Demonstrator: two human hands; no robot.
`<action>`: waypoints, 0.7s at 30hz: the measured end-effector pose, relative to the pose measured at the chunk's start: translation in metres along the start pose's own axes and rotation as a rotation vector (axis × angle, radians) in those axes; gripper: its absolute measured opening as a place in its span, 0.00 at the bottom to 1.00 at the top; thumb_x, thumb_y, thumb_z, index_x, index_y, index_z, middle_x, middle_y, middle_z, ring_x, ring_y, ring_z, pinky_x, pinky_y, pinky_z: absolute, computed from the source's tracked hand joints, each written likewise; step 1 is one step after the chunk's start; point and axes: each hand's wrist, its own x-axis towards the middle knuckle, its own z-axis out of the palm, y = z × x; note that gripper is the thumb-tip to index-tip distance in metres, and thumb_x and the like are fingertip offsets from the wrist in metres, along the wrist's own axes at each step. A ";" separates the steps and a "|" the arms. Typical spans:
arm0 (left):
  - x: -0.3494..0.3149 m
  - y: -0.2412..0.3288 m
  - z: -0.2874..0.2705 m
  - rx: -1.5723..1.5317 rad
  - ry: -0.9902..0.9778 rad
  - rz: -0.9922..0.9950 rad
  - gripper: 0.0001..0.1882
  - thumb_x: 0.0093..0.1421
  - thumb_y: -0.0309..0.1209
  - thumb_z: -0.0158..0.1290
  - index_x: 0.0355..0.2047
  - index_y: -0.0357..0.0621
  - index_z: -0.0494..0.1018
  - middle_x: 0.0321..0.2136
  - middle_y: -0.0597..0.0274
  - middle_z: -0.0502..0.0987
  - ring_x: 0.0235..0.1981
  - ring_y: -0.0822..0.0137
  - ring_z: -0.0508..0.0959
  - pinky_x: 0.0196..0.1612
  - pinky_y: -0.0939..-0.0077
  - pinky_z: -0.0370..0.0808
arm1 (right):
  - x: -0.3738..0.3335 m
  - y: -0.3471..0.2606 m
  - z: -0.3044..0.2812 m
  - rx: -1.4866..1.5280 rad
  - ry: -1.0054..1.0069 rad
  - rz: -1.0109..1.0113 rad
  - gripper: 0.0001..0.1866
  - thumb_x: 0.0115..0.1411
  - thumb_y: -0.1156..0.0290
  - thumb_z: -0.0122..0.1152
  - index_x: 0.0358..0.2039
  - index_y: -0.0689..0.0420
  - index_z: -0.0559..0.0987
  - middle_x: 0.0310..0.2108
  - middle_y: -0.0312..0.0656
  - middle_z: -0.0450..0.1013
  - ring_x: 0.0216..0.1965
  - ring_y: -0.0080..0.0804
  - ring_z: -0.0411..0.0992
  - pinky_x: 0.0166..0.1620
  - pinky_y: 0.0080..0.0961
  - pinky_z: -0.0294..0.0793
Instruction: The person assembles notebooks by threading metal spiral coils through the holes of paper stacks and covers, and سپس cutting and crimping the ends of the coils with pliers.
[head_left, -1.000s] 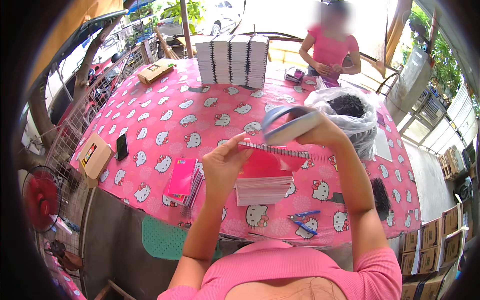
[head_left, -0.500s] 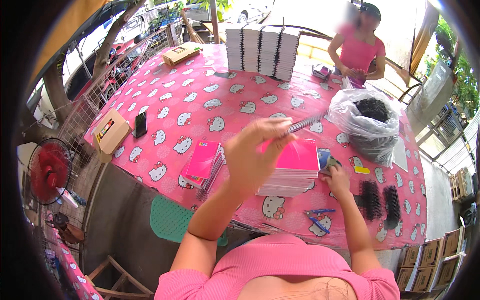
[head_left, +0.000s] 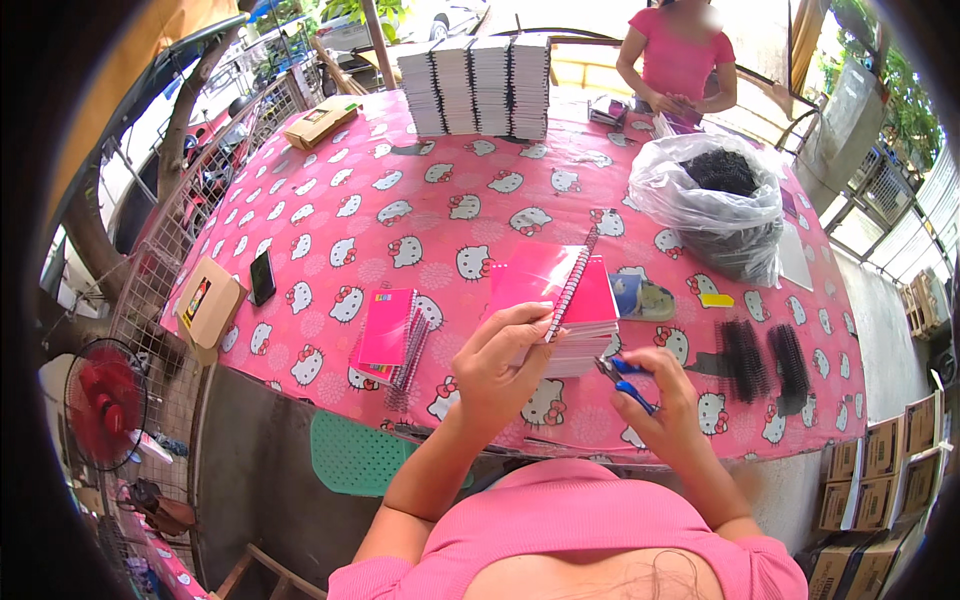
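My left hand [head_left: 500,365] pinches a pink spiral notebook [head_left: 535,272] by the lower end of its dark coil. It is tilted above a stack of pink-covered pads [head_left: 600,285] whose white page edges face me. In my right hand [head_left: 668,400] are small blue-handled cutting pliers [head_left: 632,384], their jaws pointing toward the notebook's coil end without touching it. Just right of the stack lies a blue and beige object [head_left: 645,298] whose kind I cannot make out. Finished-looking pink spiral notebooks [head_left: 388,330] lie in a small pile to the left.
Black coils lie in two bundles [head_left: 742,362] at the right, near a yellow tag [head_left: 716,300]. A clear plastic bag [head_left: 715,225] holds more coils. Tall notebook stacks [head_left: 475,90] stand at the back. A phone [head_left: 262,278] and cardboard box [head_left: 212,300] sit left; a co-worker [head_left: 685,55] stands opposite.
My right hand has left the blue and beige object and picked up the pliers from the table. My left hand has come lower, with the notebook now tilted and its cover showing.
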 end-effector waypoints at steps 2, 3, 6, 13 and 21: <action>0.002 0.004 0.003 -0.013 -0.007 0.001 0.10 0.48 0.16 0.63 0.32 0.33 0.77 0.35 0.50 0.80 0.35 0.64 0.82 0.36 0.75 0.80 | 0.019 -0.017 -0.004 -0.112 0.053 -0.172 0.25 0.51 0.67 0.68 0.48 0.60 0.71 0.40 0.50 0.71 0.39 0.44 0.72 0.42 0.35 0.72; 0.002 0.007 0.003 -0.014 -0.011 -0.004 0.10 0.48 0.16 0.63 0.32 0.32 0.77 0.35 0.50 0.80 0.35 0.64 0.82 0.36 0.75 0.80 | 0.027 -0.024 -0.002 -0.159 0.070 -0.212 0.24 0.51 0.67 0.68 0.47 0.60 0.72 0.39 0.50 0.71 0.38 0.44 0.72 0.41 0.35 0.73; 0.004 0.010 0.003 -0.028 -0.006 -0.018 0.09 0.49 0.15 0.62 0.31 0.32 0.77 0.34 0.50 0.80 0.35 0.61 0.82 0.37 0.74 0.79 | 0.031 -0.023 0.002 0.054 -0.047 -0.103 0.20 0.53 0.66 0.67 0.43 0.62 0.74 0.36 0.48 0.73 0.35 0.39 0.74 0.38 0.32 0.74; 0.006 0.006 -0.012 0.071 0.017 0.164 0.10 0.47 0.16 0.63 0.25 0.34 0.71 0.35 0.46 0.80 0.37 0.59 0.82 0.38 0.73 0.78 | 0.024 0.004 0.016 1.055 -0.490 0.500 0.17 0.58 0.66 0.65 0.43 0.64 0.74 0.40 0.45 0.76 0.37 0.28 0.75 0.39 0.25 0.75; -0.055 -0.118 -0.135 -0.117 0.921 -0.632 0.12 0.58 0.29 0.60 0.24 0.45 0.67 0.25 0.66 0.74 0.26 0.78 0.72 0.30 0.83 0.69 | -0.071 0.110 0.048 -0.166 -0.227 0.141 0.26 0.46 0.62 0.71 0.44 0.59 0.74 0.43 0.47 0.72 0.48 0.48 0.68 0.58 0.43 0.62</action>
